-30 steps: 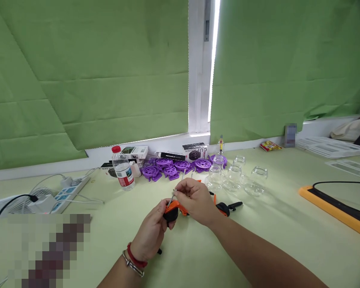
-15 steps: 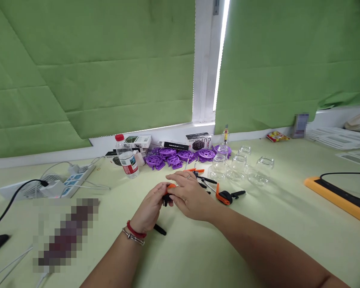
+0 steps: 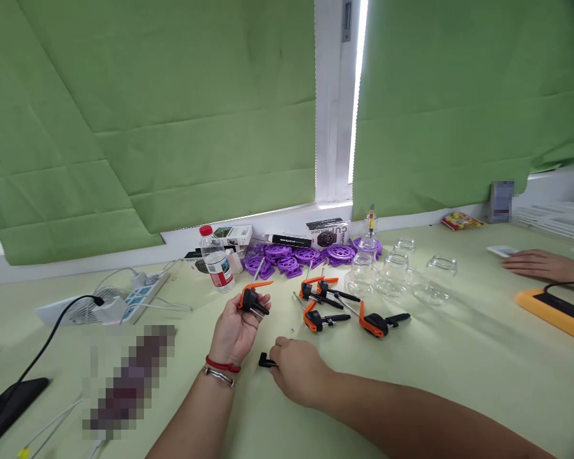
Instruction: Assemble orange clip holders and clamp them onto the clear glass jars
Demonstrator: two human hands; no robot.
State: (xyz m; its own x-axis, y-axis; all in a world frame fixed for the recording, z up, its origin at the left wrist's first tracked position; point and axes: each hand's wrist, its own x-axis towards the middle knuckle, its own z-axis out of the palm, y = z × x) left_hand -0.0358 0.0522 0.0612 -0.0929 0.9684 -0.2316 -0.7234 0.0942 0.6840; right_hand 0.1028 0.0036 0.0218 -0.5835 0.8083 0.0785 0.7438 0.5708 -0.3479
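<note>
In my left hand point(image 3: 235, 331), palm turned up, rests an orange-and-black clamp-like tool point(image 3: 251, 299) with a thin metal rod pointing up. My fingers curl behind it. My right hand point(image 3: 299, 371) is low over the table with its fingers closed on a black hooked piece point(image 3: 266, 361), most of it hidden under the hand. Just beyond lie several similar clamp-like tools, among them one point(image 3: 316, 319) near my right hand and another point(image 3: 377, 322) farther right.
Purple plastic parts point(image 3: 294, 258) and boxes point(image 3: 328, 234) line the back. A water bottle point(image 3: 216, 261) stands left of them, clear glass jars point(image 3: 395, 274) to the right. A power strip point(image 3: 146, 294) lies left. Another person's hand point(image 3: 530, 263) rests at the right, near an orange-framed object point(image 3: 555, 315).
My hands have moved apart. My left hand has turned palm up with the clamp-like tool; my right hand has dropped to the black piece on the table. Another person's hand has appeared at the right.
</note>
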